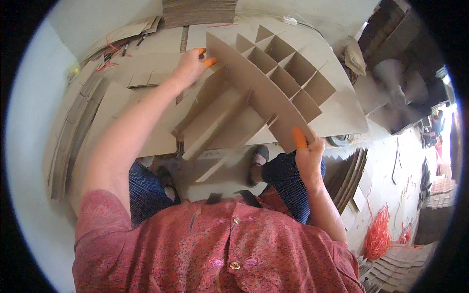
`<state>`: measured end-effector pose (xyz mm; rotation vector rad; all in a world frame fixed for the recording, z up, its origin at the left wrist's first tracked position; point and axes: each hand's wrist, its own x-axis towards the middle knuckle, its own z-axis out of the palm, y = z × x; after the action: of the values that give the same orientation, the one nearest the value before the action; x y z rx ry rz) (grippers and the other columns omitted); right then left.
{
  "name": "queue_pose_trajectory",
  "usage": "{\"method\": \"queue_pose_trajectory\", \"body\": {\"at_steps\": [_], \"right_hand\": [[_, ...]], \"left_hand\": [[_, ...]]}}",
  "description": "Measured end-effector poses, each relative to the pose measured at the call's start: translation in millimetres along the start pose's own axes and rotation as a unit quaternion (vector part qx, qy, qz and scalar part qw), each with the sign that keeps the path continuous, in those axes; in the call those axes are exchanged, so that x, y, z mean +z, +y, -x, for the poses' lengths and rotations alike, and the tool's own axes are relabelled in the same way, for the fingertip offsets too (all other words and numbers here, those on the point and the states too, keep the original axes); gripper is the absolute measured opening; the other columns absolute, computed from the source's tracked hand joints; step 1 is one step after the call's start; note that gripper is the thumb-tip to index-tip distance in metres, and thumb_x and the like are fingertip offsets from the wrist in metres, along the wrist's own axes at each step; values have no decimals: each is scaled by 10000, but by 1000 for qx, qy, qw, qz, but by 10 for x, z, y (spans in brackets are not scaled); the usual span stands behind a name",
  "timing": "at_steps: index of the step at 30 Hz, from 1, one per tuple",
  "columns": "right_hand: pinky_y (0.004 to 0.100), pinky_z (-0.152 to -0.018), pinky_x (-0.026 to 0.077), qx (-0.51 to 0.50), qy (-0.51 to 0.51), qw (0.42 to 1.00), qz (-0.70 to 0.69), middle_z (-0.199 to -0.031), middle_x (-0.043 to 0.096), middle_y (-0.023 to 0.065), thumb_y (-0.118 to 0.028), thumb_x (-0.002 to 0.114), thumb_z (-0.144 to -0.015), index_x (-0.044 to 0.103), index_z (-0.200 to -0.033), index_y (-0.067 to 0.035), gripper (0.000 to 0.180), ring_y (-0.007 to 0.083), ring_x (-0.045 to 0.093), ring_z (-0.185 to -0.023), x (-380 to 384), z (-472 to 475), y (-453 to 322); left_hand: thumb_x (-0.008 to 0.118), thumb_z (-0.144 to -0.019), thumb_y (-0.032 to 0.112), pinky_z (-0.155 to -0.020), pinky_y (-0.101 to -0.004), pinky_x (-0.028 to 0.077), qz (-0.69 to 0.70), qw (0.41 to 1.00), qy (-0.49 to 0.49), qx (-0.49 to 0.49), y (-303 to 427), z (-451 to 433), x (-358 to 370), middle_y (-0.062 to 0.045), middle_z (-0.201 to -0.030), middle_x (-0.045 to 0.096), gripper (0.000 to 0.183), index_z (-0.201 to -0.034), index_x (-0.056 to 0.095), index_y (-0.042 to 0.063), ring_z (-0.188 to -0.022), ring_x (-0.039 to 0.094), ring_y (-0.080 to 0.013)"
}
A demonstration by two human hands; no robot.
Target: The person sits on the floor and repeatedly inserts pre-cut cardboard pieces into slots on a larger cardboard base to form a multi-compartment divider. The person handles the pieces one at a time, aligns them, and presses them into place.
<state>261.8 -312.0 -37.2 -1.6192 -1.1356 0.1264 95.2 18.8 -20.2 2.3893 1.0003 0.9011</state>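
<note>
A corrugated cardboard divider grid (289, 67) of interlocking strips lies tilted over the low work surface before me. Its long cross strip (256, 78) runs from upper left to lower right, with square cells beyond it and loose-ended strips (220, 128) pointing towards me. My left hand (192, 67) pinches the strip's far left end between thumb and finger. At the near right end, my right hand (307, 150) grips the same strip, thumb on its face. Orange finger covers show on both hands. Some near strip ends look blurred.
Flat cardboard sheets (150, 121) cover the surface, with slotted strips (73, 128) stacked at left. A cardboard stack (199, 13) stands at the back. To the right are a fan (395, 88), leaning cardboard pieces (348, 179) and red plastic twine (378, 234) on the floor.
</note>
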Motion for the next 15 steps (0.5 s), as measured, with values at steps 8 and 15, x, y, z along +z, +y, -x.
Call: {"method": "queue_pose_trajectory", "body": {"at_steps": [8,15], "right_hand": [[301,-612,465,32,2,999,34,-745,642,184,-103,633,-877,659,-984,-6,147,102,543,-667,-28,-65,93],[322,-600,464,52,7,998,22,-767,604,233,-112,625,-881,650,-955,-3,134,244,586,-619,-49,-224,162]], "left_hand": [[717,-787,305,-665,-389,501,-49,971,-171,157,1280,1267,-101,-154,-844,661,313,-911,683,20,-761,644,-314],[620,-827,176,-694,-440,489,-33,967,-229,104,1272,1343,105,-210,-860,645,213,-937,669,0,-783,623,-381]]}}
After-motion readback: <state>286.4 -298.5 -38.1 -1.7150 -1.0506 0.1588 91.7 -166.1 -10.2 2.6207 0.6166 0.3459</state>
